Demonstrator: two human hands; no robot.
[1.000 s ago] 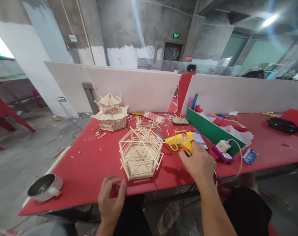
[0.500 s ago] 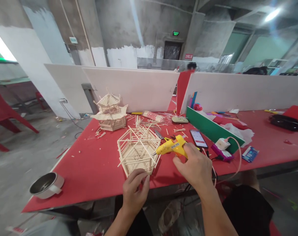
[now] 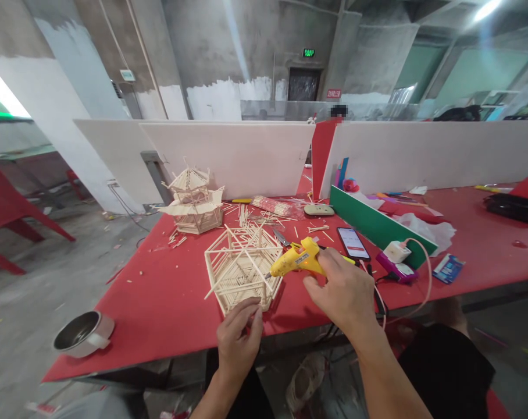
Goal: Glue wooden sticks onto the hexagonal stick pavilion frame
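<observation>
My right hand (image 3: 342, 288) is wrapped round a yellow glue gun (image 3: 296, 258). The gun's nozzle points left, at the right side of a six-sided frame of thin wooden sticks (image 3: 242, 270). At the frame's near edge is my left hand (image 3: 240, 331), its thumb and fingers pinched together; what they hold, if anything, is too small to make out. Loose sticks (image 3: 245, 215) lie behind the frame. Further back on the left stands a pagoda-shaped stick model (image 3: 194, 203).
A metal cup (image 3: 84, 333) stands at the table's front left corner. Right of the frame are a phone (image 3: 353, 242), a green board (image 3: 377, 227) and a white charger (image 3: 395, 251) with a pink cable. Partition boards (image 3: 229, 157) run along the back.
The glue gun in my right hand has moved slightly left, its nozzle nearer the frame's right side. My left hand stays pinched at the near edge. The camera view has shifted a little.
</observation>
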